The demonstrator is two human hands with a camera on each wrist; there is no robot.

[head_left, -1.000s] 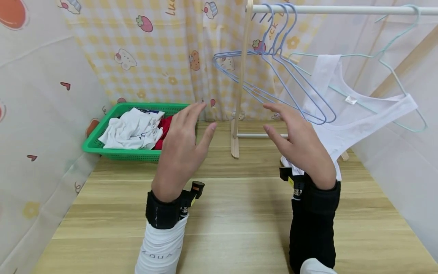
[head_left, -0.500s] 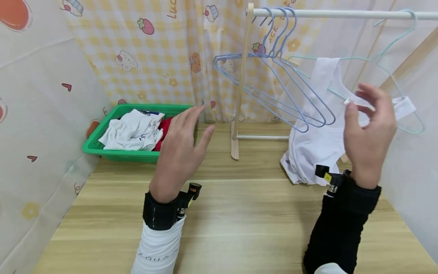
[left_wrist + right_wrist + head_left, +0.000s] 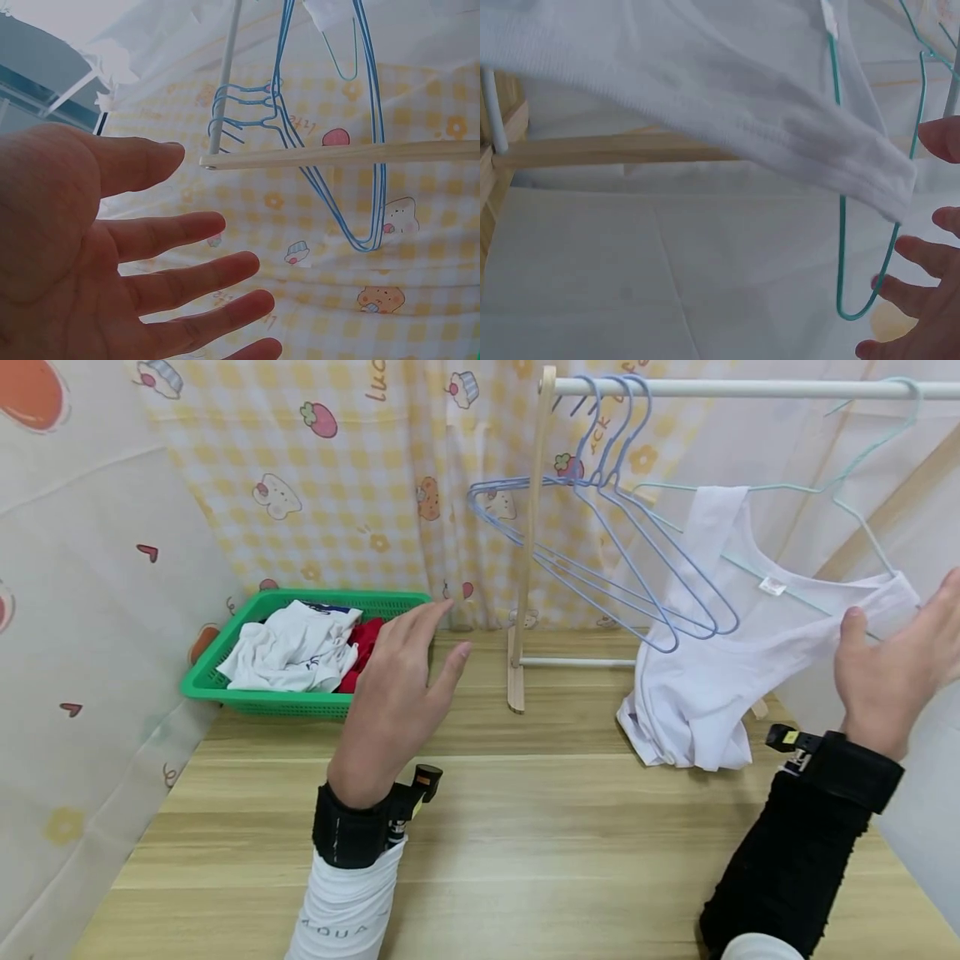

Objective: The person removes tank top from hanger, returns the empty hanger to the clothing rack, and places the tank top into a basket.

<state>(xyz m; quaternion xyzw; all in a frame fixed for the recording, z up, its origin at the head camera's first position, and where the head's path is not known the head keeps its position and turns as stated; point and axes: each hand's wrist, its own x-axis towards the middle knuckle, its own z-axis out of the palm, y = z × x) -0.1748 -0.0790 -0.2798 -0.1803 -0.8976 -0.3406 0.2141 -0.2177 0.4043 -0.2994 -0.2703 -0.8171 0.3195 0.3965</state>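
Note:
My left hand (image 3: 393, 702) hovers over the table, fingers extended and thumb apart, holding nothing. In the left wrist view its spread fingers (image 3: 202, 266) point toward the rack. At the far right, my right hand (image 3: 896, 664) is beside the shoulder strap of a white tank top (image 3: 697, 685). The tank top hangs from a mint-green hanger (image 3: 851, 468) on the rack's rail. In the right wrist view the fingers (image 3: 922, 255) spread around the hanger's end, next to the strap; whether they touch it I cannot tell.
Several blue hangers (image 3: 630, 552) hang at the left end of the white rail (image 3: 720, 389), by the wooden post (image 3: 528, 543). A green basket (image 3: 281, 697) at the back left holds white clothing (image 3: 288, 647) and red clothing (image 3: 367, 647). A patterned curtain stands behind.
My right hand has moved rightward from in front of the tank top to its right strap, its fingers opening out. The tank top and hanger have swung slightly. The left hand has barely moved.

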